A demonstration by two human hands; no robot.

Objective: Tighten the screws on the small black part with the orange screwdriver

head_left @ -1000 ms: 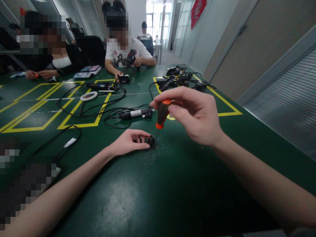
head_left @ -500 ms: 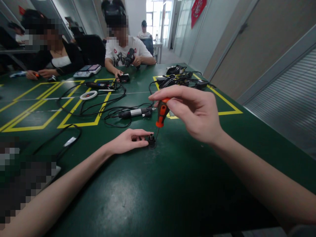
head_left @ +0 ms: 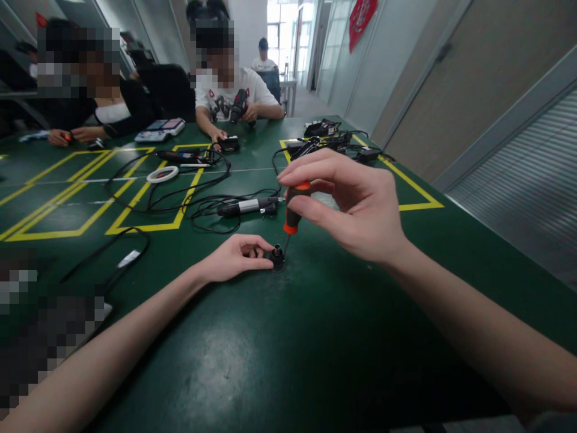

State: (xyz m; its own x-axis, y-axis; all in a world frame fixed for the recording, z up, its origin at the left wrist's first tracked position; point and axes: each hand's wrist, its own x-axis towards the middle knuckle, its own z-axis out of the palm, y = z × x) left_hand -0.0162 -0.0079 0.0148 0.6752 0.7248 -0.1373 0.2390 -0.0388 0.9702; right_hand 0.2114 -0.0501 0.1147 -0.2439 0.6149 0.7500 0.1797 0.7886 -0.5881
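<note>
A small black round part [head_left: 277, 258] stands on the green table [head_left: 279, 361]. My left hand [head_left: 232, 257] lies on the table beside it, thumb and fingers pinched against its left side. My right hand [head_left: 356, 204] hovers above, fingers closed on the black-and-orange handle of a small screwdriver [head_left: 293, 211]. The screwdriver stands nearly upright, and its thin shaft reaches down to the top of the black part.
Black cables and a black-and-silver tool [head_left: 246, 207] lie just behind the part. A white ring [head_left: 162, 175] sits farther back among yellow floor-tape lines. More cables and adapters [head_left: 329, 144] are at the back right. Other people sit at the far side, one holding a drill [head_left: 238, 106].
My right-hand fingers have shifted round the screwdriver handle, as in turning it. The handle has tilted slightly and stays over the part. My left hand has kept its pinch.
</note>
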